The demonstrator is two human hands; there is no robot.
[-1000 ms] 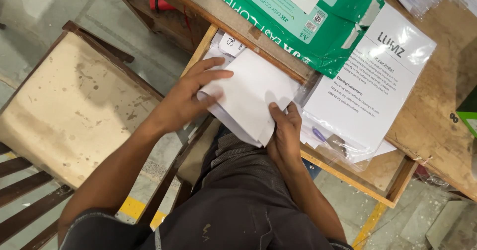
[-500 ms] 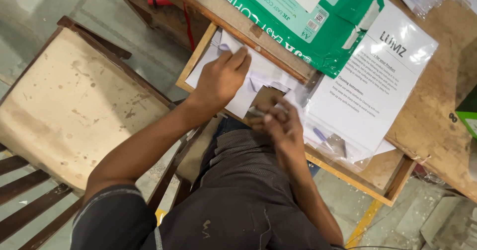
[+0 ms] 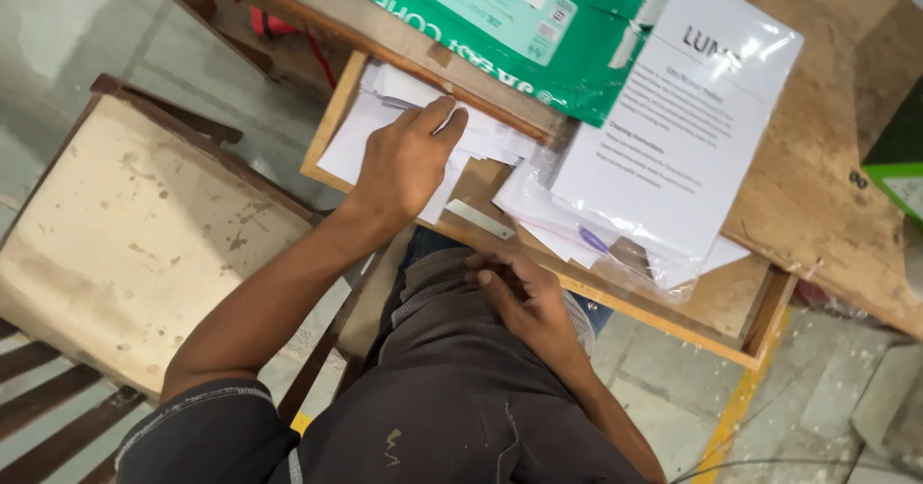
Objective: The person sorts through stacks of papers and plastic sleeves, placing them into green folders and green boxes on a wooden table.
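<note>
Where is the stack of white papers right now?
In the head view, the white papers lie at the left end of the open wooden drawer, under the left hand, beside the plastic-sleeved sheet.

The scene is evenly and fairly brightly lit by soft, diffuse light, with no hard-edged shadows anywhere. Glare shows on the clear plastic sleeve (image 3: 615, 244) over the printed sheet (image 3: 673, 128), with small bright streaks along its wrinkles and near its top edge. The left hand (image 3: 409, 162) throws only a faint, soft shadow onto the white papers (image 3: 351, 138) beneath it. The space under the wooden worktop (image 3: 808, 186) falls dark. Focus is sharp across the middle; the grain of the wood and the stains on the worn chair seat (image 3: 125, 244) read clearly. Straight edges bow slightly toward the frame's borders. Little motion blur is visible.
</note>
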